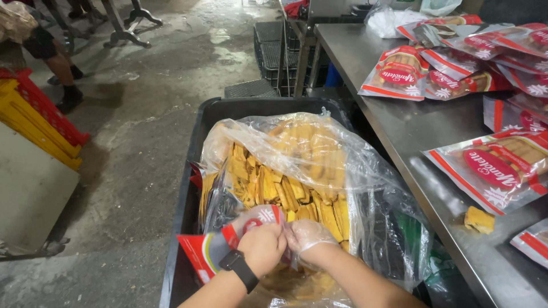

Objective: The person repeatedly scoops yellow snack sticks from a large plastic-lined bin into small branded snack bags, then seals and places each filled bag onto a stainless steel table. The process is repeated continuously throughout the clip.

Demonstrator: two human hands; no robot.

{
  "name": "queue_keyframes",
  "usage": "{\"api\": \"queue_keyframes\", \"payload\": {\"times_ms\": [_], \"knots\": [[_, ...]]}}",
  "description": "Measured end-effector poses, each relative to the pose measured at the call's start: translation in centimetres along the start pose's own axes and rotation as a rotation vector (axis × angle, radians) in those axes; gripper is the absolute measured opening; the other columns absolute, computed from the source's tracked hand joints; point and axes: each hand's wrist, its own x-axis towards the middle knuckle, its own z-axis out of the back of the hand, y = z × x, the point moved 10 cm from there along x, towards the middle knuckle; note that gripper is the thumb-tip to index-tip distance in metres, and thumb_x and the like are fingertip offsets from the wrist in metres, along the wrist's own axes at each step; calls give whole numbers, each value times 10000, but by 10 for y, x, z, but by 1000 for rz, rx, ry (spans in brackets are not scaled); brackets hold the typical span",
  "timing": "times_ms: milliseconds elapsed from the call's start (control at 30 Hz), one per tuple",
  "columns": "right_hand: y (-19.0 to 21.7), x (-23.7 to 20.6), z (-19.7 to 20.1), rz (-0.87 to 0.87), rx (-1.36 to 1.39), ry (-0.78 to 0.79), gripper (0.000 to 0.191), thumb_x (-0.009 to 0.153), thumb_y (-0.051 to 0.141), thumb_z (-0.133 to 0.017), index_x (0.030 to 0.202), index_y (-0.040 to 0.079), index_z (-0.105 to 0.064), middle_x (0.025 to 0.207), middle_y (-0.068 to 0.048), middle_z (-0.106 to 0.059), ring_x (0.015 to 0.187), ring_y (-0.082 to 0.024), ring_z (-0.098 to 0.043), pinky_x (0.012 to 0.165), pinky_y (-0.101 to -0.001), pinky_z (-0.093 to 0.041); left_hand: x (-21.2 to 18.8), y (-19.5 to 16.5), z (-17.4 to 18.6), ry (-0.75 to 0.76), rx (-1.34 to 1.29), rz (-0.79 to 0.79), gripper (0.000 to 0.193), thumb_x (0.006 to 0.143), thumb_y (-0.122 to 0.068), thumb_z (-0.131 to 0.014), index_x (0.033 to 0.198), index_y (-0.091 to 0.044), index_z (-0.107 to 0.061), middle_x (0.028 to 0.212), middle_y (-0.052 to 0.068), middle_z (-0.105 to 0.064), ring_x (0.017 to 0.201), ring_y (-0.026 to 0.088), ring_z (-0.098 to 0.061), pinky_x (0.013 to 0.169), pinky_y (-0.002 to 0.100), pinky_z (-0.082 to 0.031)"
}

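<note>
Both our hands, left hand and gloved right hand, pinch an empty red pouch with their fingers, over the black crate of yellow biscuits, beside the counter edge.

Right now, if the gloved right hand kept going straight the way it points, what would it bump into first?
The right hand points up-left at the left hand; both pinch a red-and-clear pouch. It already touches that hand and pouch. Beyond lie the yellow biscuit sticks in the clear plastic bag, though depth is unclear.
</note>
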Motion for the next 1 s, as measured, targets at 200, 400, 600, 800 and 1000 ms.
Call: {"api": "queue_keyframes", "payload": {"times_ms": [200, 400, 600, 800, 1000], "knots": [[-22, 6, 7, -193, -20, 20, 247, 805, 330, -718, 983, 170, -780, 1000, -133, -749, 962, -315, -718, 865, -430, -564, -14, -24, -27, 186, 74, 55, 295, 909, -296, -541, 805, -89, -724, 832, 211, -713, 798, 414, -686, 764, 541, -540], [31, -28, 56, 224, 120, -439, 405, 830, 261, -696, 1217, 152, -652, 1169, -166, -681, 1006, -391, -649, 847, -484, -529, -3, 17, 34, -24, -28, 252, 291, 871, -339, -587, 821, -89, -728, 833, 216, -709, 821, 414, -685, 775, 530, -547], [68, -54, 47, 561, 324, -482, 243, 835, 76, -506, 1032, 67, -647, 1039, -188, -692, 971, -391, -681, 853, -459, -567, -9, 22, 49, -156, -72, 228, 295, 883, -325, -607, 769, -59, -665, 789, 209, -687, 807, 413, -670, 717, 524, -536], [30, -7, 18, 142, -81, -214, 227, 829, 157, -646, 1041, 77, -664, 1011, -224, -662, 967, -429, -637, 833, -517, -524, -6, -21, 34, -72, -36, -5, 256, 905, -278, -586, 782, -68, -668, 794, 199, -687, 766, 416, -665, 719, 530, -530], [14, 11, -4, 103, 326, -82, 187, 841, 148, -650, 1010, 130, -728, 1005, -153, -714, 941, -316, -665, 834, -431, -554, -8, -37, 38, -116, 15, -101, 247, 888, -248, -627, 751, -45, -661, 777, 193, -690, 729, 405, -666, 693, 523, -535]]}}
